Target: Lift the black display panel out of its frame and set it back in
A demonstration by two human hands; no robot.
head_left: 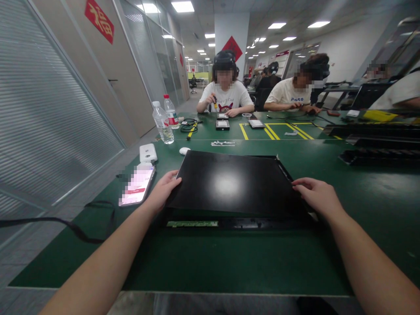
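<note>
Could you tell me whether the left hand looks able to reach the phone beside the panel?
Probably yes: the phone lies just left of the left hand, nothing between them, though that hand holds the black panel.

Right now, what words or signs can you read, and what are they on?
"福" on the red wall sign.
The red pillar sign: too blurred.
The bottle label: too small.
The phone screen: blurred.
The shirt print: unclear.
The black panel: no text.
</note>
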